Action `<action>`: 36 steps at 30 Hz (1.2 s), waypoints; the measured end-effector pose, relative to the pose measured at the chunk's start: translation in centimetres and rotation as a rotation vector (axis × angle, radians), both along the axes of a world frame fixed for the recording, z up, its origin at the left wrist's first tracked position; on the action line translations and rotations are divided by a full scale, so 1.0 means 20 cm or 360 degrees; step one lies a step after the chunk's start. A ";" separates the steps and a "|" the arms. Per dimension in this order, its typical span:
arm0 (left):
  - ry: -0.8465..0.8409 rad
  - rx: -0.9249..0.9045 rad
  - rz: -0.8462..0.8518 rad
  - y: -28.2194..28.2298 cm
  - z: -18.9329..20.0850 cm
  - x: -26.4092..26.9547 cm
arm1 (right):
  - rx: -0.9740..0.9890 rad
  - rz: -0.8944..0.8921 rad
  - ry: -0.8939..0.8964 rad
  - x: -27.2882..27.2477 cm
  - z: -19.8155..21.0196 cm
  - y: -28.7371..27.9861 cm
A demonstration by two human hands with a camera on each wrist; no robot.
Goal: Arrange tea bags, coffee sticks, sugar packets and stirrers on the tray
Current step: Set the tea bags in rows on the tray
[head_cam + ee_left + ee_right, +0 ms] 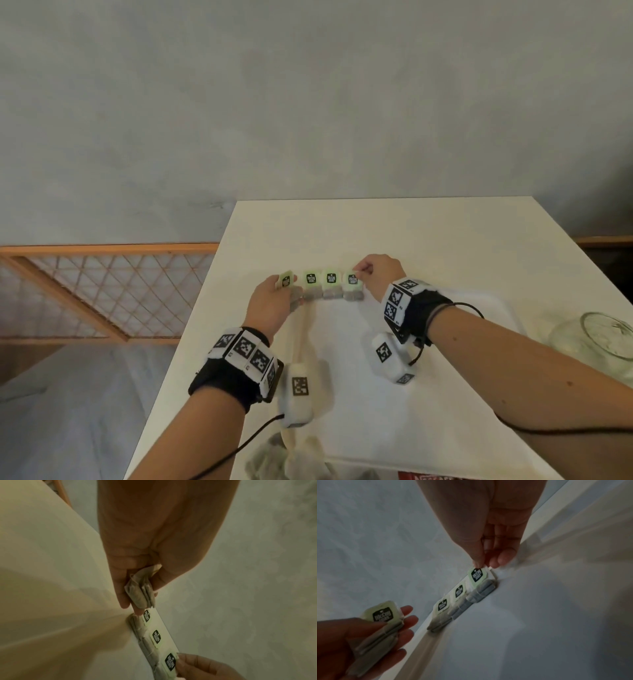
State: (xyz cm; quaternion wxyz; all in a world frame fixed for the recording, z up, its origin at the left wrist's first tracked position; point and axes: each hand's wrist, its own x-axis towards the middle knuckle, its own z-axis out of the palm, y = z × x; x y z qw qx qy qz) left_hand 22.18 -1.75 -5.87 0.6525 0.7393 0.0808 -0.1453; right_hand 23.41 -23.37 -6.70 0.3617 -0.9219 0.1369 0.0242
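Three tea bags with green tags [331,284] lie side by side along the far edge of the white tray [359,421]. My right hand [363,270] pinches the top edge of the rightmost tea bag [477,577] between thumb and fingertips [478,559]. Just left of the row, my left hand [274,298] holds another tea bag [286,281] tilted above the tray's corner. In the left wrist view this bag [142,595] is gripped between thumb and fingers, close to the row's end [147,616].
A glass jar [603,339] lies on its side at the right of the white table [411,222]. Loose grey tea bags [274,459] and a red coffee box [428,477] sit at the near edge. A wooden lattice rail [102,291] stands to the left.
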 end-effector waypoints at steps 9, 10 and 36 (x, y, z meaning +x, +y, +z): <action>-0.0135 0.0170 -0.0106 -0.03 0.04 -0.02 | 0.0109 -0.0031 -0.0162 -0.01 0.02 0.01; -0.0120 0.0126 -0.0135 -0.04 0.05 -0.03 | 0.0185 -0.0003 -0.0233 -0.03 0.04 0.01; -0.0217 0.0662 0.0068 -0.01 0.24 -0.11 | 0.0357 0.0371 0.0156 -0.36 0.11 0.08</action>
